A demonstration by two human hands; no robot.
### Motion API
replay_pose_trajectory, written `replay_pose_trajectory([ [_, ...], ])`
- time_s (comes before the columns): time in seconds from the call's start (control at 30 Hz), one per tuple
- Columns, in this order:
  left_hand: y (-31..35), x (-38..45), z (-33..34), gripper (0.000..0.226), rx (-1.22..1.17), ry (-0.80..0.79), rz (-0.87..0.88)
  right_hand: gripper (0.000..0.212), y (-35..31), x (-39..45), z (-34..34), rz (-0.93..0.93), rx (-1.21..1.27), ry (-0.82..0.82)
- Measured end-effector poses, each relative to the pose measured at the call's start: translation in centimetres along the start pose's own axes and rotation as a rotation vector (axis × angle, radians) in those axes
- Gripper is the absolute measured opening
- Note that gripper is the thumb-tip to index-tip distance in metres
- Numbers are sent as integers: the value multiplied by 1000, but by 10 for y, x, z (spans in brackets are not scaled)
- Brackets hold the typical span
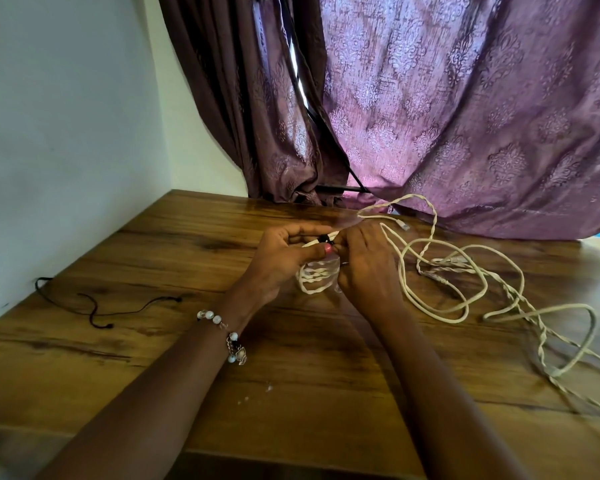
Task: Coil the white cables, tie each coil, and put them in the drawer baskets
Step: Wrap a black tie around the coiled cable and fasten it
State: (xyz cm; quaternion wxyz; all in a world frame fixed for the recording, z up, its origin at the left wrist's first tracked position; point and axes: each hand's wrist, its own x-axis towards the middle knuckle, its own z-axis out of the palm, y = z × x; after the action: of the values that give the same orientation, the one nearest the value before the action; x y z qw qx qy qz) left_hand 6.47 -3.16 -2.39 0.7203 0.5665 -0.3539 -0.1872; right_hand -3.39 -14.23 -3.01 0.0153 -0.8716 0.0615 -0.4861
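A small coil of white cable [315,277] hangs between my two hands above the wooden table [194,348]. My left hand [281,258] grips the coil's top, thumb pressed against it. My right hand [364,261] pinches a short black tie [325,239] at the coil's top, right beside the left thumb. Loose white cables [465,282] lie tangled on the table to the right, some twisted in pairs, with a plug end [404,226] near the curtain. No drawer or basket is in view.
Two thin black ties [94,306] lie on the table's left part near the white wall [66,133]. A purple patterned curtain [465,116] hangs down onto the table's back edge. The table's front edge [291,459] runs below my forearms.
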Motion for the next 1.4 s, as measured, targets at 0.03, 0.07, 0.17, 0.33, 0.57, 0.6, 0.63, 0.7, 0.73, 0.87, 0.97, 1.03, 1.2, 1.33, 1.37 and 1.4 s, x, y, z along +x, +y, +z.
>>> replay_pose_trajectory([
  [0.03, 0, 0, 0, 30, -13, -1, -12, 18, 0, -1, 0, 21, 33, 18],
  [0.07, 0, 0, 1, 30, -24, -1, -22, 18, -1, -1, 0, 38, 64, 38],
  [0.17, 1, 0, 0, 30, -22, -17, -28, 20, -1, 0, 1, 50, 99, 56],
  [0.33, 1, -2, 0, 31, -42, -41, -27, 20, 0, 0, 0, 60, 139, -9],
  [0.57, 1, -2, 1, 29, -79, -40, -49, 13, 1, 3, 0, 172, 308, 19],
  [0.6, 0, -2, 3, 26, -99, -34, -55, 12, 1, 4, 1, 174, 326, 39],
  [0.63, -1, -2, 5, 24, -119, -27, -58, 10, 0, 5, 1, 177, 335, 58],
  [0.7, -3, -2, 8, 22, -133, -7, -47, 8, 0, 5, 3, 192, 347, 78],
  [0.73, -3, -2, 9, 23, -121, 5, -34, 6, 1, 5, 4, 206, 360, 85],
  [0.87, 0, -4, 7, 30, -14, -10, 42, 6, 2, 6, 4, 225, 379, 94],
  [0.97, 1, -7, 9, 29, 71, -12, 95, 5, 2, 6, 1, 185, 345, 67],
  [1.03, 1, -7, 10, 27, 103, -15, 109, 4, 2, 5, -2, 151, 293, 23],
  [1.2, 0, -8, 7, 24, 138, -33, 131, 1, 5, 5, -2, 45, 215, -58],
  [1.33, -1, -7, 6, 25, 139, -28, 136, 16, 9, 4, -4, 92, 293, -69],
  [1.37, -2, -6, 6, 25, 138, -29, 138, 17, 7, 4, -4, 128, 304, -51],
  [1.4, -2, -5, 7, 25, 137, -31, 141, 17, 6, 3, -4, 165, 311, -32],
])
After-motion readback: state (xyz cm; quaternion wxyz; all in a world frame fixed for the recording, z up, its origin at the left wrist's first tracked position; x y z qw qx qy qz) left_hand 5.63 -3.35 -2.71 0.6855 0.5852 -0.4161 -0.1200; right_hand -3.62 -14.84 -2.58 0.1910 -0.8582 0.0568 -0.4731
